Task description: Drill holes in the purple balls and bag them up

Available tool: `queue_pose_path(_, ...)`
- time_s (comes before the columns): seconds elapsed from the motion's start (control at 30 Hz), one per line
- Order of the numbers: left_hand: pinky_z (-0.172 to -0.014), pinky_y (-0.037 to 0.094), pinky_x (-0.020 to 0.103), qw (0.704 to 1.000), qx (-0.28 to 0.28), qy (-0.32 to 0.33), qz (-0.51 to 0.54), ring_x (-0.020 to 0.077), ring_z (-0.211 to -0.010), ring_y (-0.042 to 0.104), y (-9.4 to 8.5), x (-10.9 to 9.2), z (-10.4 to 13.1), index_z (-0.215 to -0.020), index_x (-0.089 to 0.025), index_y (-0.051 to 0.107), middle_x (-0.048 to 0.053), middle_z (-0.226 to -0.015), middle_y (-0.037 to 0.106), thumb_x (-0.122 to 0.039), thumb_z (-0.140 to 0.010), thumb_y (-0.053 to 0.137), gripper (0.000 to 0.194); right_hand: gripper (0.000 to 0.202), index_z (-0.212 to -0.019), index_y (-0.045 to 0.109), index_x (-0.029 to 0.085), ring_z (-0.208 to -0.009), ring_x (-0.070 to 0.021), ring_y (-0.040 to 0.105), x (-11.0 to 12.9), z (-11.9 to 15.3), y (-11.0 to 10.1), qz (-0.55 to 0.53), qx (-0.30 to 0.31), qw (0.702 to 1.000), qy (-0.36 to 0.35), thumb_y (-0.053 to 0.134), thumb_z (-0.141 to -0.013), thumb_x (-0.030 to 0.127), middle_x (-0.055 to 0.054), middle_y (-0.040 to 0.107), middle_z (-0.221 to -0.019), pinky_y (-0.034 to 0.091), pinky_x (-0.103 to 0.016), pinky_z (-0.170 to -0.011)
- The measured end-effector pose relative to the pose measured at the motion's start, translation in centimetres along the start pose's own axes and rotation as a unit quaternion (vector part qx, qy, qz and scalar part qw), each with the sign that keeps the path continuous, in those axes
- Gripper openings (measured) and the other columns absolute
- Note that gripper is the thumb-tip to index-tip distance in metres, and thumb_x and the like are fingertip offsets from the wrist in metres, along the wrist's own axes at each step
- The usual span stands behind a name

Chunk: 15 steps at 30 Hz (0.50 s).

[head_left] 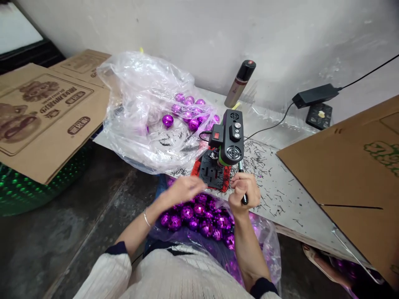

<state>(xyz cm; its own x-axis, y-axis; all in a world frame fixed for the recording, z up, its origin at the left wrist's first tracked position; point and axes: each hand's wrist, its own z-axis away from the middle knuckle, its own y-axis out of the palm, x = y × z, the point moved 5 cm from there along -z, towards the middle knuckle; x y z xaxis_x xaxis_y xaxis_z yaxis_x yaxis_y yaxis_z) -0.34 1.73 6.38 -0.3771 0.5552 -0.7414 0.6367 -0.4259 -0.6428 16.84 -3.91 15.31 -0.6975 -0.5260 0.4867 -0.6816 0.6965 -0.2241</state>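
My right hand (245, 191) is wrapped round the black-tipped lever handle (245, 200) of a small bench press drill (232, 137). The drill has a black body with round vents, a red switch and several knobs. Its slotted black base plate (213, 172) rests on a red mat (195, 169). My left hand (187, 189) is just in front of the base plate, above a heap of shiny purple faceted balls (199, 214) in a clear plastic bag at my lap. Motion smears its fingers, so their grip cannot be made out.
More purple balls (193, 123) lie behind a clear plastic bag (140, 91) on the table. A spray can (240, 83) stands by the wall, near a power adapter (316, 95) with its cable. Cardboard boxes (75, 104) flank both sides. Dark shavings litter the tabletop (280, 187).
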Motion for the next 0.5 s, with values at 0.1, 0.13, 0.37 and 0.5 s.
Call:
queue_pose_path(0.1, -0.099, 0.053, 0.039, 0.967, -0.215, -0.125, -0.061, 0.0255, -0.111, 0.068, -10.1, 5.6, -4.9, -0.12, -0.019, 0.07, 0.012, -0.114, 0.074, -0.044, -0.102, 0.05, 0.037, 0.028, -0.071, 0.051, 0.021, -0.063, -0.0132, 0.057, 0.0, 0.1, 0.1, 0.0, -0.009, 1.0, 0.004, 0.046, -0.097, 0.012, 0.001, 0.055, -0.065, 0.042, -0.028, -0.057)
queue_pose_path(0.13, -0.105, 0.05, 0.043, 0.95, -0.249, -0.167, -0.086, 0.0291, -0.121, 0.063, -12.5, 7.7, -6.6, -0.128, -0.018, 0.065, 0.015, -0.123, 0.07, -0.045, -0.099, 0.056, 0.041, 0.028, -0.071, 0.051, 0.021, -0.063, -0.0131, 0.057, 0.0, 0.1, 0.2, 0.0, -0.009, 1.0, 0.004, 0.045, -0.097, 0.012, 0.0, 0.055, -0.066, 0.042, -0.028, -0.057)
queue_pose_path(0.37, -0.114, 0.037, 0.061, 0.916, -0.208, -0.32, -0.121, 0.0432, -0.137, 0.049, -15.5, 17.0, -13.5, -0.141, -0.017, 0.055, 0.023, -0.144, 0.052, -0.027, -0.088, 0.072, 0.057, 0.026, -0.072, 0.052, 0.02, -0.064, -0.0129, 0.057, 0.0, 0.2, 0.1, 0.006, -0.003, 1.0, -0.001, 0.048, -0.096, 0.013, 0.0, 0.057, -0.067, 0.043, -0.028, -0.057)
queue_pose_path(0.5, -0.108, 0.048, 0.048, 0.92, -0.264, -0.29, 0.023, 0.0326, -0.128, 0.058, -14.8, 16.2, -12.5, -0.138, -0.019, 0.057, 0.016, -0.137, 0.061, -0.03, -0.089, 0.07, 0.052, 0.026, -0.072, 0.052, 0.02, -0.065, -0.0127, 0.058, 0.0, 0.1, 0.1, 0.003, 0.006, 1.0, -0.006, 0.048, -0.096, 0.012, 0.0, 0.057, -0.067, 0.044, -0.027, -0.058)
